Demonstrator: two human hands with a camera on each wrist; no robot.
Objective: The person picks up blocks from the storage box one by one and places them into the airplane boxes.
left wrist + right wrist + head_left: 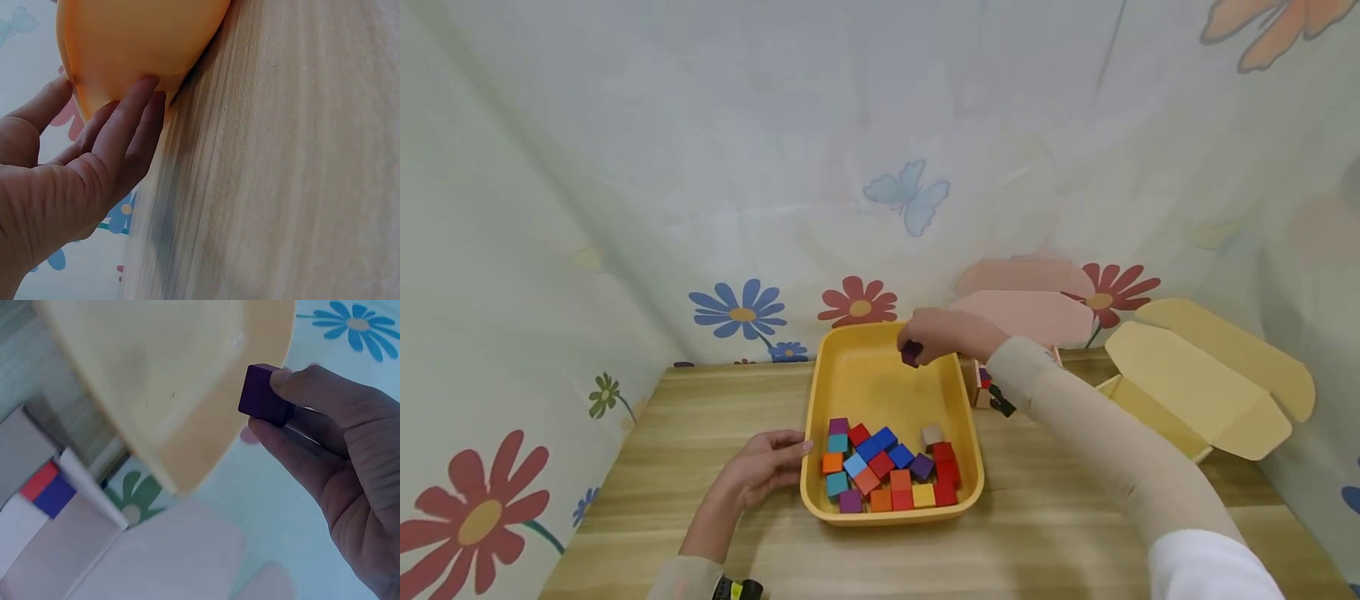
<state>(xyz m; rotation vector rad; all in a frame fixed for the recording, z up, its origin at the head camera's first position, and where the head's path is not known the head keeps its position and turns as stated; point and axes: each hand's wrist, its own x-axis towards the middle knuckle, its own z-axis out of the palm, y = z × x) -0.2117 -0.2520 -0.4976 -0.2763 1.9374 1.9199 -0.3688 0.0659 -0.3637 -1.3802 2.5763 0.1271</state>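
Note:
Between thumb and fingers, my right hand (946, 332) pinches a dark purple cube (261, 395), held above the far right part of a yellow tray (880, 358). At the tray's left side is my left hand (765, 467). In the left wrist view its thumb meets the rim and its long, nearly straight fingers (128, 122) lie against the outer wall. Several coloured cubes (882, 463) are grouped in the near half of the tray, among them red, blue, orange, teal, purple and yellow ones, with one plain wooden cube (932, 436).
Right of the tray stands a pink box (1026, 315) with its lid up, partly hidden by my right forearm; red and blue cubes (49, 489) lie inside. A yellow open box (1195, 387) stands farther right. Behind the wooden table (722, 400) hangs a flowered cloth (775, 208).

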